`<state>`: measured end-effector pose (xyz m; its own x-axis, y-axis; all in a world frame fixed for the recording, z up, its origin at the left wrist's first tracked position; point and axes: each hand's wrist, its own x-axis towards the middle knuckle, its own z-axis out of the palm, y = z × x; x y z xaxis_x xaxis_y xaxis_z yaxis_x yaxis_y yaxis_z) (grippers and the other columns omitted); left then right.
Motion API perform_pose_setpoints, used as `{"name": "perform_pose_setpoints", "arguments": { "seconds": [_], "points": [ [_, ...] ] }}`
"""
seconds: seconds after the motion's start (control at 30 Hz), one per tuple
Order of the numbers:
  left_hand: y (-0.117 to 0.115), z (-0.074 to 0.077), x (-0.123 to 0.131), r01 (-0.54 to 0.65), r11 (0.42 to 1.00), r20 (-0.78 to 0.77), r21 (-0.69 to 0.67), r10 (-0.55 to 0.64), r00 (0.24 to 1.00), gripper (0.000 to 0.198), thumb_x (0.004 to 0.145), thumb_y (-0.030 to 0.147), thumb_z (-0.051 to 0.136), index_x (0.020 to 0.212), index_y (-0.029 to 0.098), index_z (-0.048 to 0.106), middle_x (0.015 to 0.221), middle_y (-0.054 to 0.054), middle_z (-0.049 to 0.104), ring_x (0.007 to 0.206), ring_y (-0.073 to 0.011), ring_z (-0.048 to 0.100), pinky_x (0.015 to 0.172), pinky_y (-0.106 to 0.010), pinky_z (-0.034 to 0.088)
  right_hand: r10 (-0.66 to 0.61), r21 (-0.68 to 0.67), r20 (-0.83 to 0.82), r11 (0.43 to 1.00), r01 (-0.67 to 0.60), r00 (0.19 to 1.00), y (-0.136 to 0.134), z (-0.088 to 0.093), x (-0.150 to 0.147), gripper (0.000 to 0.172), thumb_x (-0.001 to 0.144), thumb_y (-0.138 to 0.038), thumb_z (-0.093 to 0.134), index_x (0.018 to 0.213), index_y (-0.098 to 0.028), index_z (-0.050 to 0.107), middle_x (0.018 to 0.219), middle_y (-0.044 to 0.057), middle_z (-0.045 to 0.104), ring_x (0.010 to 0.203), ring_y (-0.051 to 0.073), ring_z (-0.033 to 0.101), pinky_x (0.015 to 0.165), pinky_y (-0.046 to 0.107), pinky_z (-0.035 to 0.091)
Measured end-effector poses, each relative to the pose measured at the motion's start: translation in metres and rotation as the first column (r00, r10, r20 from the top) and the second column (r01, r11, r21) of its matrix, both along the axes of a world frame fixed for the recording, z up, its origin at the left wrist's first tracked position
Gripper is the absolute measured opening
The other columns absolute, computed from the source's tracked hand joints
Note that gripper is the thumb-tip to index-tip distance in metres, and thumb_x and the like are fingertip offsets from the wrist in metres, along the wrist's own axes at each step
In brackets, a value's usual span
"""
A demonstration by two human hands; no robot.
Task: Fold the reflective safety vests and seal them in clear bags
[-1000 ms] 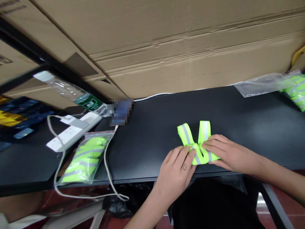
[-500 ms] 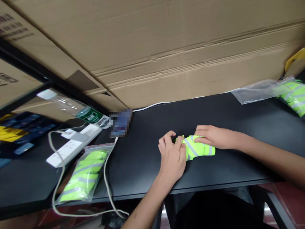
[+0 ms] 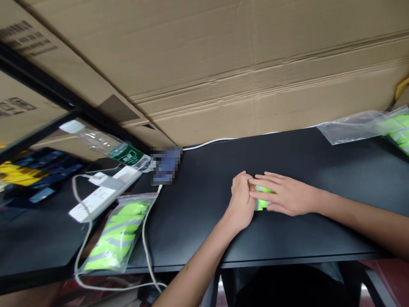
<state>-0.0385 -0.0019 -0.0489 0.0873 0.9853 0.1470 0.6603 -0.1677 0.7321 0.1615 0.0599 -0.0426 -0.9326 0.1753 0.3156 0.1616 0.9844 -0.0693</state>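
A folded neon-yellow fabric bundle with grey reflective stripes (image 3: 262,198) lies on the black tabletop (image 3: 198,213), mostly covered by both hands. My left hand (image 3: 242,202) is curled closed around its left end. Over its right part lies my right hand (image 3: 284,195), palm down with the fingers stretched out and a little apart, their tips touching or near the left hand. What kind of article the bundle is, I cannot tell.
A similar bundle in a clear zip bag (image 3: 119,234) lies left, beside a white power strip (image 3: 104,194), cables, a bottle (image 3: 128,154) and a blurred phone-like object (image 3: 168,166). Another clear bag (image 3: 358,127) lies back right. Cardboard (image 3: 243,102) stands behind.
My right hand has gone from gripping the bundle's upper edge to lying stretched over it. My left hand has closed more around the left end. Less of the bundle shows.
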Motion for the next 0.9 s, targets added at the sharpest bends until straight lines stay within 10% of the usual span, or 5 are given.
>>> {"name": "perform_pose_setpoints", "arguments": {
  "seconds": [0.13, 0.37, 0.9],
  "points": [
    [0.011, -0.012, 0.008, 0.063, 0.998, 0.328, -0.029, -0.05, 0.943, 0.039, 0.092, 0.019, 0.042, 0.129, 0.023, 0.031, 0.154, -0.018, 0.034, 0.156, -0.028, 0.018, 0.118, -0.057, 0.031, -0.097, -0.051, 0.109, 0.993, 0.103, 0.989, -0.011, 0.006, 0.015, 0.079, 0.093, -0.055, 0.063, 0.159, -0.027, 0.03, 0.167, 0.017, 0.024, 0.143, 0.042, 0.04, 0.109, 0.067, 0.039],
    [0.032, -0.024, 0.038, 0.21, 0.975, 0.773, -0.076, -0.076, 0.63, 0.055, 0.072, 0.009, 0.035, 0.124, 0.026, 0.03, 0.147, -0.012, 0.05, 0.146, -0.0223, 0.043, 0.119, -0.055, 0.035, -0.249, -0.126, 0.195, 0.953, 0.276, 0.949, -0.033, 0.016, 0.038, 0.058, 0.096, -0.046, 0.059, 0.151, -0.033, 0.044, 0.164, 0.013, 0.032, 0.139, 0.046, 0.045, 0.103, 0.075, 0.039],
    [0.024, -0.015, 0.073, 0.244, 0.966, 0.382, 0.086, -0.258, 0.887, 0.054, 0.104, 0.038, 0.035, 0.151, 0.024, 0.014, 0.165, -0.017, 0.017, 0.156, -0.0281, 0.017, 0.124, -0.057, 0.022, -0.572, -0.122, 0.069, 0.809, 0.576, 0.818, -0.044, 0.009, 0.04, 0.063, 0.091, -0.045, 0.057, 0.14, -0.006, 0.05, 0.127, 0.022, 0.063, 0.107, 0.035, 0.06, 0.091, 0.051, 0.049]
  ]
}}
